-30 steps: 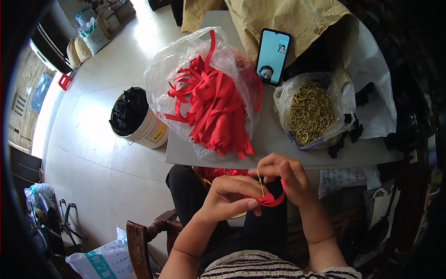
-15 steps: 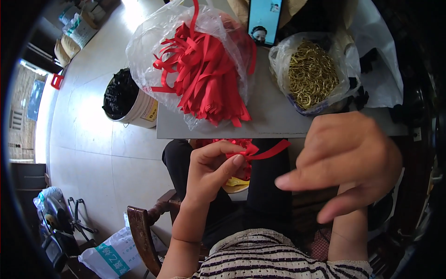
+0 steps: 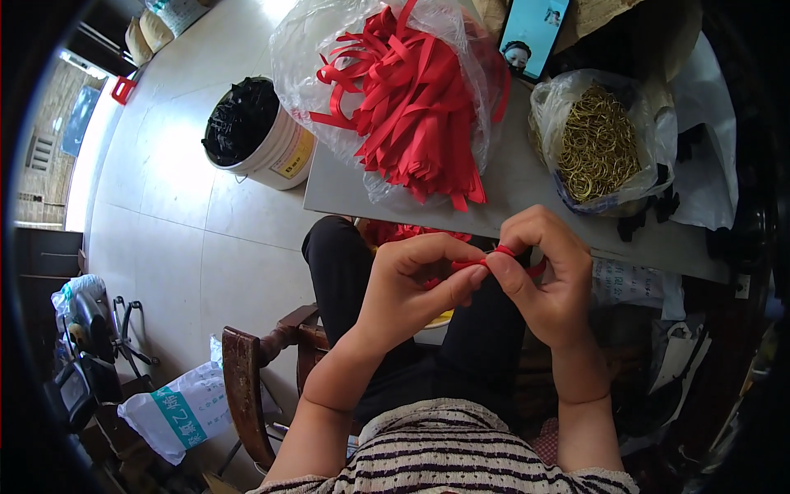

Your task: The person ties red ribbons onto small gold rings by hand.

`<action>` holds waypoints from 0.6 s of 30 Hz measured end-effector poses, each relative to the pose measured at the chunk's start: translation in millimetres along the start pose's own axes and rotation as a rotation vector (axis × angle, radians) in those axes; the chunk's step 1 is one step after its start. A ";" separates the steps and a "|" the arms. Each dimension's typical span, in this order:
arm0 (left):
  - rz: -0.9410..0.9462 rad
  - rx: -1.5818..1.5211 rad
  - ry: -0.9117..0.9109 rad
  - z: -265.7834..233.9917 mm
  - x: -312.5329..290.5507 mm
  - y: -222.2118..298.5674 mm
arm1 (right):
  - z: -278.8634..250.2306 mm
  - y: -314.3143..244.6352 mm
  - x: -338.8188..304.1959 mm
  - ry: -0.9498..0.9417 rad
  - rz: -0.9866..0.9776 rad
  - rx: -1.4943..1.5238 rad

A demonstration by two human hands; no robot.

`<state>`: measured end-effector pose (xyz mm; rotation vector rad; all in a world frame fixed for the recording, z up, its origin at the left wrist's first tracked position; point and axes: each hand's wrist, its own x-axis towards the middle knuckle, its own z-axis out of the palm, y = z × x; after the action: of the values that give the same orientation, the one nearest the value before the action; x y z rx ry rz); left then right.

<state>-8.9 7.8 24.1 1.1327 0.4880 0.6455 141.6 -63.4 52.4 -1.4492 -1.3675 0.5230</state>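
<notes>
The left hand (image 3: pixel 420 284) had its thumb and forefinger pressed together upon a narrow red ribbon (image 3: pixel 467 265). The right hand (image 3: pixel 547 276), just beside it, pinched the same ribbon between thumb and bent forefinger, so this ribbon was between the two sets of fingertips, with a short part of it showing behind the right thumb. Whether the fingers hid some other small thing, I could not tell.

Just beyond the left fingers, below the edge of the grey table (image 3: pixel 518 173), more red pieces (image 3: pixel 403 233) were partly visible. Ahead of the fingers and somewhat to their left, a big heap of red ribbons (image 3: pixel 420 107) lay on a clear plastic bag (image 3: pixel 296 58). Ahead and to the right of them, many gold-coloured rings (image 3: pixel 599 148) filled another plastic bag (image 3: pixel 543 107). Farther from the fingers, between these bags, was a phone (image 3: pixel 531 37) with a lit screen. Well to the left of the fingers, on the floor (image 3: pixel 173 181), stood a white bucket (image 3: pixel 284 156) with black material (image 3: pixel 243 119) inside.
</notes>
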 end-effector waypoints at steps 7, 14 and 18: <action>0.241 0.380 0.126 5.5 1.9 -2.7 | 11.6 8.0 -11.3 0.107 0.212 0.359; -0.095 -0.162 -0.053 -7.9 3.1 6.6 | -5.1 3.4 -11.2 -0.039 0.462 0.669; -0.093 -0.071 -0.112 -14.6 4.3 8.4 | -13.6 4.4 -10.3 -0.088 0.480 0.564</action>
<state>-17.2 22.9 26.6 1.0670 0.4161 0.5117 152.5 -77.1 50.4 -1.2761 -0.8236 1.1880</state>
